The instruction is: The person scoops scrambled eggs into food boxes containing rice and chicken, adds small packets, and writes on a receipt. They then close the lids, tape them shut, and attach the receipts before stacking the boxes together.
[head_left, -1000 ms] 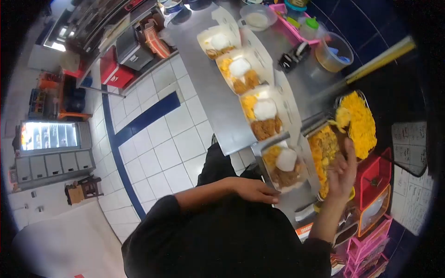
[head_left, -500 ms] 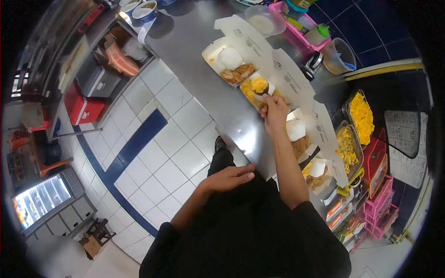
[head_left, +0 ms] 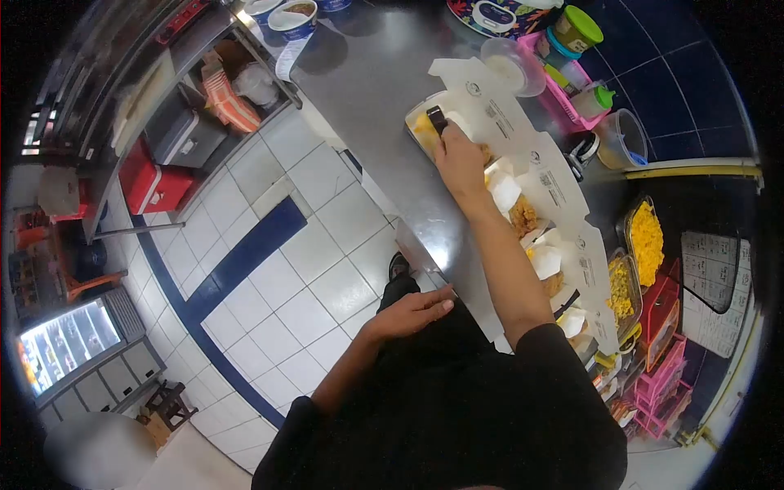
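Observation:
My right hand (head_left: 459, 167) is closed round a serving spoon whose dark handle (head_left: 437, 120) sticks up past my fingers. It is over the farthest open takeaway box (head_left: 417, 112), where yellow food (head_left: 424, 131) shows beside the spoon; the spoon's bowl is hidden. A white cup-shaped paper (head_left: 503, 189) and fried chicken pieces (head_left: 523, 217) sit in the neighbouring takeaway box. My left hand (head_left: 412, 313) hangs by the counter's front edge, fingers stretched out, holding nothing.
Glass dishes of yellow food (head_left: 645, 245) and yellow-green food (head_left: 621, 298) stand at the right. Along the wall are a pink basket (head_left: 563, 102), a clear plastic tub (head_left: 618, 143) and a round container (head_left: 510, 69). Paper bowls (head_left: 292, 20) stand at the counter's far end.
My right hand has moved with the spoon from the second box to the farthest one, and the spoon has turned. The view has shifted slightly; my left hand stays near the counter edge.

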Available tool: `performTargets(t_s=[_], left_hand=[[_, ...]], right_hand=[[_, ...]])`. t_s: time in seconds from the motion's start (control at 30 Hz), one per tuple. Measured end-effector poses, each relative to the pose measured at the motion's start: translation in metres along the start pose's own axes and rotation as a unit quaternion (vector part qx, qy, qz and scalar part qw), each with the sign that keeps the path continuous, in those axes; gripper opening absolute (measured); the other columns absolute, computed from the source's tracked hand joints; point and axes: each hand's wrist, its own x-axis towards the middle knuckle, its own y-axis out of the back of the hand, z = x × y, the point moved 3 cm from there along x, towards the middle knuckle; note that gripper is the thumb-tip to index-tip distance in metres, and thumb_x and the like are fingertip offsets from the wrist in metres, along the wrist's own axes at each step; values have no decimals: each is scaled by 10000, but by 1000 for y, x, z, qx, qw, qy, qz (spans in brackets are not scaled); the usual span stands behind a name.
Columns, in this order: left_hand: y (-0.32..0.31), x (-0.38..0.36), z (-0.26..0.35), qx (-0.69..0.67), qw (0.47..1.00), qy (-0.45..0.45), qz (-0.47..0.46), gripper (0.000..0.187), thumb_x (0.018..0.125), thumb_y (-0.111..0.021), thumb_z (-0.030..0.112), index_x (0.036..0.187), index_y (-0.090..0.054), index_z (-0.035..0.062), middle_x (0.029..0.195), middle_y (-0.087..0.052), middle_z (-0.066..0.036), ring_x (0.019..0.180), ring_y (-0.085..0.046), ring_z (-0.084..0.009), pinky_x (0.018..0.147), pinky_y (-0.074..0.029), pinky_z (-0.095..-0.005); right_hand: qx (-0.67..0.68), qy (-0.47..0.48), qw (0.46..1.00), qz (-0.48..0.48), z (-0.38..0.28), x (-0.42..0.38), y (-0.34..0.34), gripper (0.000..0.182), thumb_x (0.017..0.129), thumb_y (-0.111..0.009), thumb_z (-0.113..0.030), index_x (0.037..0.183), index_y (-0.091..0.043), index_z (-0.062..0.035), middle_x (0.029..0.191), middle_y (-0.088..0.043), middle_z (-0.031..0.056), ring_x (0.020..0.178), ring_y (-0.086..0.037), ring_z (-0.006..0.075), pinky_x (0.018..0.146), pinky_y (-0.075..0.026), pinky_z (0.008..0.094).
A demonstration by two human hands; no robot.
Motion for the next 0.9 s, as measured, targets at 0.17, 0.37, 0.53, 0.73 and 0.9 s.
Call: performTargets(t_s=[0.17,0.37,0.53,0.73,0.9], left_hand=[[12,-12,0,-55,998,17,13,670,1048,-448,441,1502,-323,-35,1516,-419,-201,1378,-424,-265,1130,-338,-352],[16,-5,0,6,999,29,26,636,1051,-455,420,1492,-357,-27,1479,-468,-182,1379,-413,-227,1137,-321,-338],[20,5,-1,-27,999,-17,26,580,1058,-467,360,1486,-375,-20,1481,-472,-164,1365,-443,-227,1134,-330,-337],[2,29,6,5,1000,8,23,547,1063,-449,280,1475,-363,-69,1424,-512,-227,1282,-533,-272,1095,-379,-378],[-33,53,3,62,994,79,-44,637,1048,-475,376,1474,-354,-82,1436,-495,-235,1280,-534,-291,1105,-371,-390]], right_hand=[[-68,38,997,-11,-15,0,0,127,892,-605,-120,951,-584,-9,1123,-663,208,845,-662,410,741,-548,462],[-98,15,988,-116,-7,3,-9,126,898,-594,-126,936,-579,-7,1272,-626,187,907,-665,389,749,-555,449],[-179,175,962,110,-25,-5,18,155,908,-595,-210,913,-620,-58,1011,-688,131,717,-686,307,559,-504,499],[-12,-22,994,106,0,-27,38,206,929,-626,-239,874,-610,-41,763,-649,118,607,-643,249,622,-547,383],[561,-385,728,86,11,-98,185,105,921,-674,-133,899,-604,-57,749,-664,73,524,-627,147,427,-491,292]])
